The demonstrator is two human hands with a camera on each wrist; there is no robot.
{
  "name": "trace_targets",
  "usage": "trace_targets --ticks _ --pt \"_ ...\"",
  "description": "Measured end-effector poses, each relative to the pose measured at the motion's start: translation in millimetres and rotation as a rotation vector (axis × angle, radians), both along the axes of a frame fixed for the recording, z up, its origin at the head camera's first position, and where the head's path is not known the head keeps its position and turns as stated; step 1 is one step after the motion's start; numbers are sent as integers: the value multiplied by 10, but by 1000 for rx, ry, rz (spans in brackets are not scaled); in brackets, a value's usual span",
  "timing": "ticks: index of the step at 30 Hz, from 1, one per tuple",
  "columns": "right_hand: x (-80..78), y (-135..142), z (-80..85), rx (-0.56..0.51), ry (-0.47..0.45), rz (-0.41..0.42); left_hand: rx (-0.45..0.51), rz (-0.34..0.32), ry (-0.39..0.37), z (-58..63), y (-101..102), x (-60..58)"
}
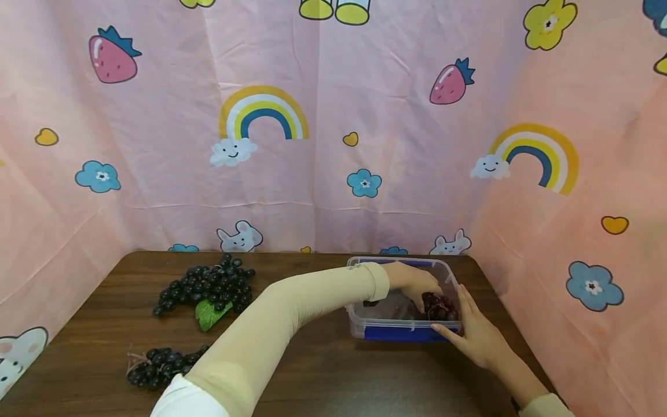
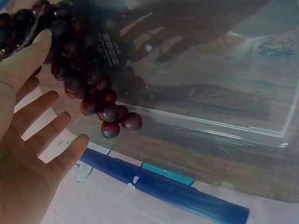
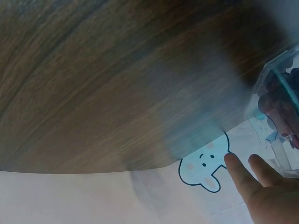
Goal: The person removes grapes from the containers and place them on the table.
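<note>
A clear plastic box [image 1: 401, 333] with blue side clips stands at the right of the table. My left hand [image 1: 414, 284] reaches down inside it, beside a bunch of dark red grapes [image 1: 440, 308] at the box's right end. In the left wrist view the thumb lies against the grapes [image 2: 91, 88] near their stem, and the other fingers are spread and fairly straight. My right hand [image 1: 486, 337] rests at the box's front right corner, thumb on the front and straight fingers along the right wall. Two of its fingers show beside the box in the right wrist view.
On the left of the brown wooden table [image 1: 312, 370] lies a bunch of black grapes [image 1: 208, 284] with a green leaf [image 1: 211, 314]. Nearer is another dark bunch [image 1: 158, 368], partly hidden by the left sleeve [image 1: 292, 313]. A pink patterned cloth [image 1: 333, 174] hangs behind.
</note>
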State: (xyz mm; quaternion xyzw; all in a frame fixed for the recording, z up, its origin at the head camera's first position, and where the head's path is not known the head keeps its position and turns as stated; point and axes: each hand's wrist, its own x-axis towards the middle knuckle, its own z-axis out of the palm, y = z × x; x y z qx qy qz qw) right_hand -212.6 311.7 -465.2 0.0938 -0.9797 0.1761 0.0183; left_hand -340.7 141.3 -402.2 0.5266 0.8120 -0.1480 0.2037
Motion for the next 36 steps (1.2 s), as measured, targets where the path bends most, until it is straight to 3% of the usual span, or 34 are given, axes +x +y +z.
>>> trace_targets --ticks 5,10,17,27,31,36 --pt "17 -8 1 -12 -23 -9 3 15 -11 -139 104 -103" --pt "31 -6 17 -26 -45 -16 4 38 -38 -199 160 -152" --pt "44 4 -10 -25 -26 -20 6 118 -100 -323 168 -225" --pt "31 -23 8 -38 -22 -15 9 147 -27 -447 159 -130" --pt "29 -14 11 -39 -15 -19 53 169 -49 -491 161 -138" --pt "24 -2 -2 -46 -25 -24 113 133 -103 -577 149 -171"
